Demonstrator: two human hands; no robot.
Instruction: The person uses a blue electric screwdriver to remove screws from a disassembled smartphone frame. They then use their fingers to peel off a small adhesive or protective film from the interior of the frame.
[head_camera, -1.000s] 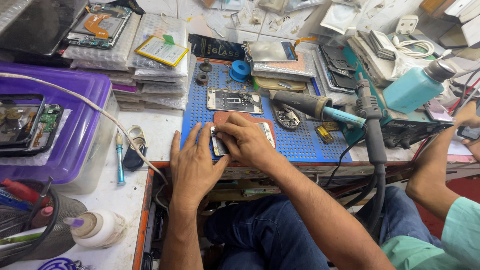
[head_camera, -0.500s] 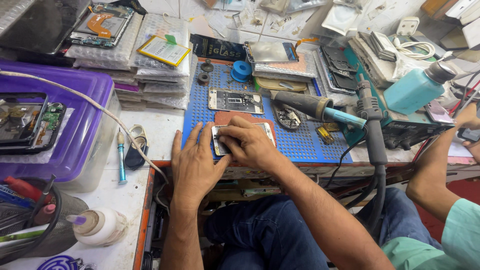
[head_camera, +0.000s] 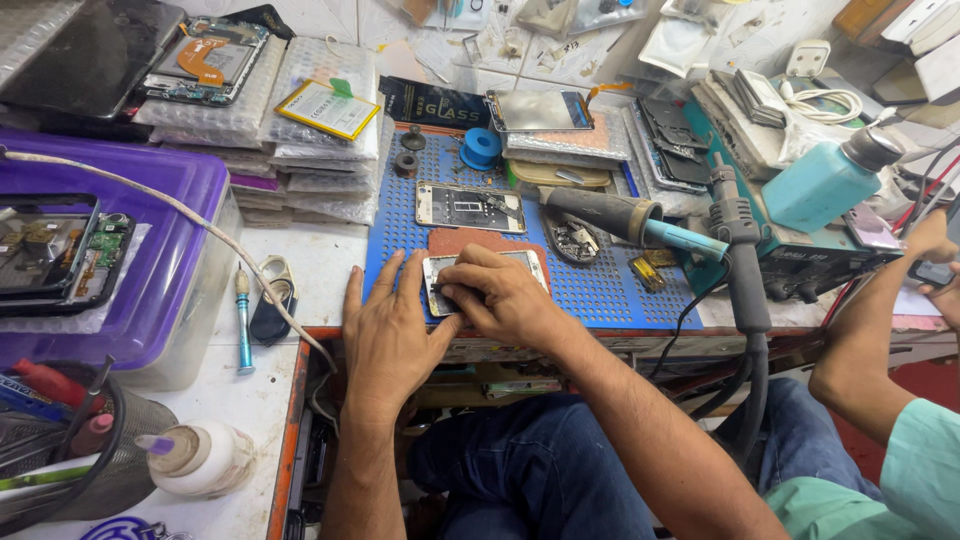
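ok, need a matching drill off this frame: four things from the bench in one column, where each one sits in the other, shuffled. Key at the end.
Things
1. blue tape roll
2. screwdriver
3. opened phone
4. teal dispenser bottle

Places
A. under the left hand and right hand, at the near edge of the blue mat
B. far right, on top of the station box
C. far edge of the blue mat
D. on the white top, left of the mat

Pairs: 1-C, 2-D, 3-A, 4-B

Bare blue mat (head_camera: 610, 290) rightward; hot-air handle (head_camera: 625, 218) across beyond
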